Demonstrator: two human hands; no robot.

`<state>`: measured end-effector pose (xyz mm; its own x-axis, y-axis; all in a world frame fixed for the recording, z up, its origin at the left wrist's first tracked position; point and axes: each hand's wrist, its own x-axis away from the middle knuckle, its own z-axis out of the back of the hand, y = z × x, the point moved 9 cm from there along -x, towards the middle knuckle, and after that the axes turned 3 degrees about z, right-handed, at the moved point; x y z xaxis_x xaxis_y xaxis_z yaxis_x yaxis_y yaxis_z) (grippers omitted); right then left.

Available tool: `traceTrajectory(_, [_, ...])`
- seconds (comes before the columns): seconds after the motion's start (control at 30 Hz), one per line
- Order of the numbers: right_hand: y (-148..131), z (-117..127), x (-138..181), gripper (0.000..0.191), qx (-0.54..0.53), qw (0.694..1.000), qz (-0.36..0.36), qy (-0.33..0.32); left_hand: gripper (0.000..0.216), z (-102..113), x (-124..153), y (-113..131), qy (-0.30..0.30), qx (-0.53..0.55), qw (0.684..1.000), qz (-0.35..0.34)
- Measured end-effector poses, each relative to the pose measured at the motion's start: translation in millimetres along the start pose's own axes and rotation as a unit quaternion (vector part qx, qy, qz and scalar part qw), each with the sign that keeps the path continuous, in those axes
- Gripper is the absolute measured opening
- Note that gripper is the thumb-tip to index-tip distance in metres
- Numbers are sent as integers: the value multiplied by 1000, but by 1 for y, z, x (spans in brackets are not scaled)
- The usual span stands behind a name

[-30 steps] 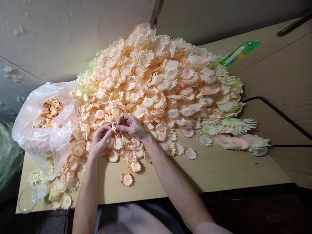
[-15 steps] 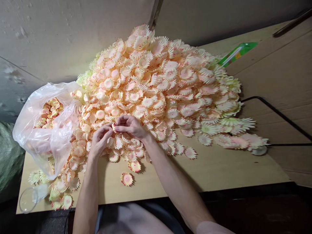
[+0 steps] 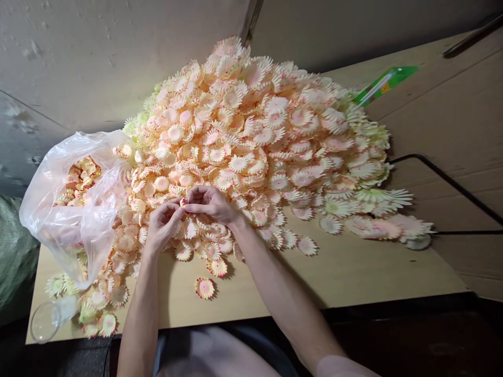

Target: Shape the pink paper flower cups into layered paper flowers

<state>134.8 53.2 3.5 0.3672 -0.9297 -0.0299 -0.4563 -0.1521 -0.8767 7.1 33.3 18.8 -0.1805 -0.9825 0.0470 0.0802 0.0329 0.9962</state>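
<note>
A small cream-and-red artificial flower petal piece (image 3: 183, 202) is pinched between my two hands, mostly hidden by the fingers. My left hand (image 3: 162, 222) has thumb and fingers closed at its left side. From the right, my right hand (image 3: 212, 203) grips it with thumb and bent fingers. Both hands hover by the near edge of a big heap of artificial flower petal pieces (image 3: 239, 165), cream to pink with red-dotted fringes. Nearer to me, a loose flower piece (image 3: 205, 288) lies between my forearms.
A clear plastic bag (image 3: 43, 196) with folded petal pieces (image 3: 84, 175) stands left of the heap. A clear plastic cup (image 3: 46, 322) lies at the left front corner of the table (image 3: 353, 277). At the right are a green packet (image 3: 387, 84), cardboard (image 3: 444, 125) and a black bar (image 3: 451, 183).
Both hands stay at the same spot with the petal piece; the fingers have closed slightly closer together around it. The heap and bag look the same.
</note>
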Motion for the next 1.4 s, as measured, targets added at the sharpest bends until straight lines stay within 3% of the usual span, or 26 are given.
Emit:
traceTrajectory(0.23, [-2,2,0,28,-6,1000,0,14,27,0,1,1,-12,-22,1000,-9])
traceTrajectory(0.6, [-1,1,0,29,-5,1000,-5,20,26,0,1,-4,-25,22,999,31])
traceTrajectory(0.8, [-4,1,0,28,-19,999,4,30,21,-4,0,-2,-47,42,998,19])
traceTrajectory(1.4, [-2,-5,1,31,-1,1000,-14,-1,26,-3,0,-1,-19,33,999,-3])
